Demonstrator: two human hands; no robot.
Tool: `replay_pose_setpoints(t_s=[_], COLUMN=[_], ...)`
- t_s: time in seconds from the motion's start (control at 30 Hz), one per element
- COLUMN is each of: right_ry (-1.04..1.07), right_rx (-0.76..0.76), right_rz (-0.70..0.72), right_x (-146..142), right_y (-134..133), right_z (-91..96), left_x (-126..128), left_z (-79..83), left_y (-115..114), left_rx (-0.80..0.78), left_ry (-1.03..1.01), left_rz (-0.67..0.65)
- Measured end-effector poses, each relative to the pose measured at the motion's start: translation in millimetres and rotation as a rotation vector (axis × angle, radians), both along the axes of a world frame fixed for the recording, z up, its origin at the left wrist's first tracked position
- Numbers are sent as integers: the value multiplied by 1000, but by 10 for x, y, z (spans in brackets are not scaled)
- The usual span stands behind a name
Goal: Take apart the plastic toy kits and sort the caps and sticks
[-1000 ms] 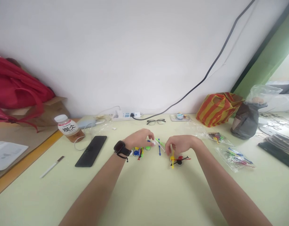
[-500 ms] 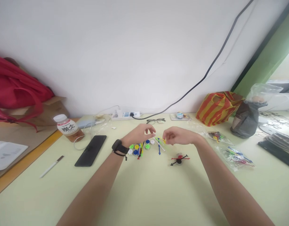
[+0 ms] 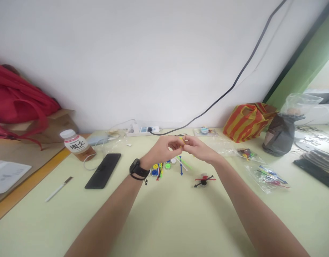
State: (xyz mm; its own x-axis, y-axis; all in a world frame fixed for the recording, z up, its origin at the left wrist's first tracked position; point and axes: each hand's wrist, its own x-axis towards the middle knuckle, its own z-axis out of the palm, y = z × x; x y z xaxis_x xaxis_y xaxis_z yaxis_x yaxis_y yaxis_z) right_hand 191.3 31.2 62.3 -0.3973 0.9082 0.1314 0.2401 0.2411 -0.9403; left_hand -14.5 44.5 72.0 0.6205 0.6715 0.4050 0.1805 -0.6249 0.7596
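Note:
My left hand [image 3: 167, 146] and my right hand [image 3: 197, 147] meet fingertip to fingertip above the table. Both pinch a small yellow plastic arrow [image 3: 182, 140], mostly hidden by the fingers. Below them lie a blue arrow [image 3: 181, 167], a white arrow [image 3: 183, 165] and a green arrow [image 3: 188, 164]. Round discs, such as a green disc [image 3: 168, 166] and a blue disc [image 3: 154, 172], sit under my left hand beside a bunch of coloured arrows [image 3: 159, 172]. Nearer my right forearm stands a spinner with black and red arrows [image 3: 203, 181].
A phone [image 3: 102, 171], a pen [image 3: 59, 189] and a bottle [image 3: 78, 145] are on the left. Bagged arrows [image 3: 270, 178] lie on the right, before a striped bag [image 3: 247, 123] and a grey bag [image 3: 279, 135]. A power strip [image 3: 143, 131] lies along the wall.
My right hand has lifted the yellow arrow off the pile, up and to the left. My left hand has moved right and closed on it too.

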Motion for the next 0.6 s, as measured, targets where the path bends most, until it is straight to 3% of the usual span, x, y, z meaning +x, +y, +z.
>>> replay_pose_setpoints(t_s=[0.1,0.23,0.4,0.6], right_ry=[-289,-650,-768,-759], right_rx=[-4,-15,-77,-103], right_rz=[-143,-246,-253,-180], right_x=[29,92,73,-59], right_y=[38,144,190,149], right_z=[-64,-280,-504,-510], left_x=[-32,-53,-50,-99], left_z=[-28,-105,-270,-330], left_y=[14,39,93,152], left_rx=[-67,-67,-67,-36], left_ry=[75,288,534,511], left_rz=[15,-111,-176,-174])
